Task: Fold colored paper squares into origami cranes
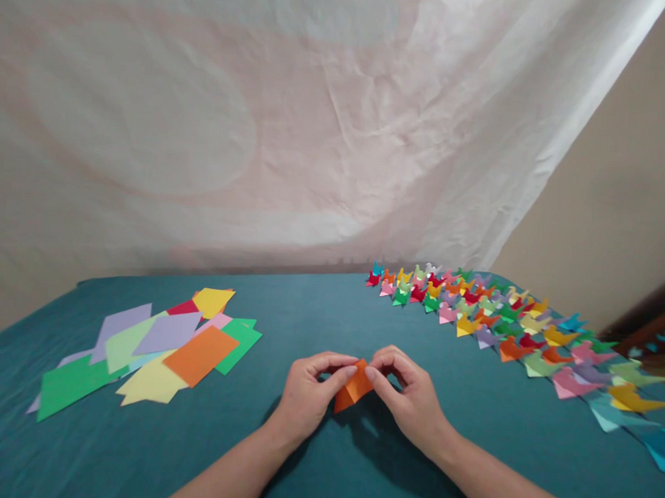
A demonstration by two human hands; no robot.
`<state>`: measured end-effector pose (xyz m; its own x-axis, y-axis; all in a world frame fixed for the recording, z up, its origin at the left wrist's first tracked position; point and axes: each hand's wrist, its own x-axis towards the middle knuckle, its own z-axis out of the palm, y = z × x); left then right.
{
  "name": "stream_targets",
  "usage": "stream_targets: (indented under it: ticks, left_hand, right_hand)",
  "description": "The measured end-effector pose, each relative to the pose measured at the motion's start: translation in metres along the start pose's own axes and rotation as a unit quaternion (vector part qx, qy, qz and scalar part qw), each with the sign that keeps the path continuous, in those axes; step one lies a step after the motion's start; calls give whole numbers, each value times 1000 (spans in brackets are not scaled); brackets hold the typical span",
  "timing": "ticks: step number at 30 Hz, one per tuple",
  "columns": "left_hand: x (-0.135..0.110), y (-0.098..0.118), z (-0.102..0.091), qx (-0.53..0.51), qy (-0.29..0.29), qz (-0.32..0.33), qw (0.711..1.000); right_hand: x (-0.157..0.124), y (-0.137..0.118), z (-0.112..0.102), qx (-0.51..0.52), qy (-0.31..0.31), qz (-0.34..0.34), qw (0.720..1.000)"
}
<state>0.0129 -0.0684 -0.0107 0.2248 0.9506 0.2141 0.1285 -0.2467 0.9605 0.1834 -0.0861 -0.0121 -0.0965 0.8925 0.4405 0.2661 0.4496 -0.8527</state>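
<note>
Both hands pinching orange fold, mid-table.
Our curled left hand and right hand grip the orange folded paper, its edges finger-hidden, above the teal tablecloth; loose colored sheets left, folded paper figures right, cut off at frame edge.

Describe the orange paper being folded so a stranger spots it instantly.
On the teal table, look between the flat sheets at left and the folded figures at right. The folded orange paper is the only piece pinched by the left hand and right hand.
</note>
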Motion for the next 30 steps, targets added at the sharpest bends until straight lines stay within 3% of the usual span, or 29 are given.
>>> stream_targets:
  ticks: [13, 21, 30]
  left_hand:
    - [-1, 0, 0, -7, -16, 3, 1000]
    - [0, -6, 3, -31, 30, -26, 999]
    - [1, -3, 0, -12, 18, -21, 1000]
  right_hand:
    - [0, 2, 2, 22, -17, 55, 998]
    - [1, 6, 1, 67, 57, 55, 995]
    - [-1, 7, 1, 58, 50, 36, 996]
